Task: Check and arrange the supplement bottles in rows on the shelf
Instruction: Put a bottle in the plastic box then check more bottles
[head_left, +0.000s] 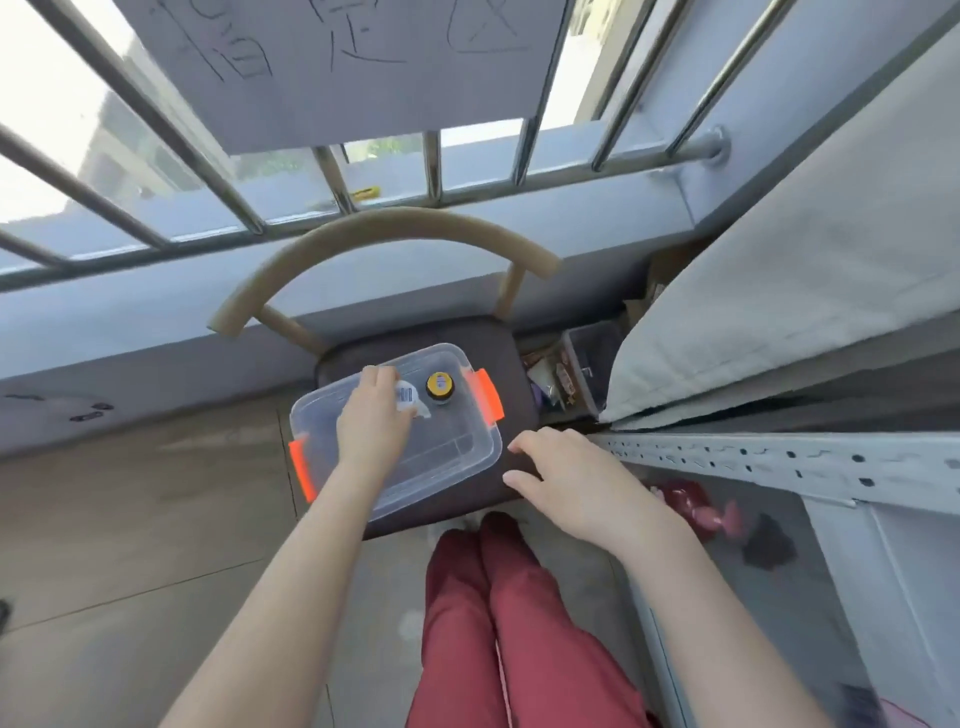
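The left hand (371, 415) reaches down into a clear bin (470, 454) with orange latches, fingers curled round a white bottle (410, 401) that lies tilted near the bin's far side. Just beside it in the bin stands a dark bottle (440, 388) with a yellow cap. The right hand (566, 473) is spread loose and holds nothing, over the front right corner of the chair (511, 358) that carries the bin; whether it touches the seat I cannot tell. The shelf (779, 457) is at the right, next to the chair. The white bottle's label and the yellow cap's mark are too blurred to read. A paper sheet (363, 104) on the window bars bears large handwritten characters, cut off at the top.
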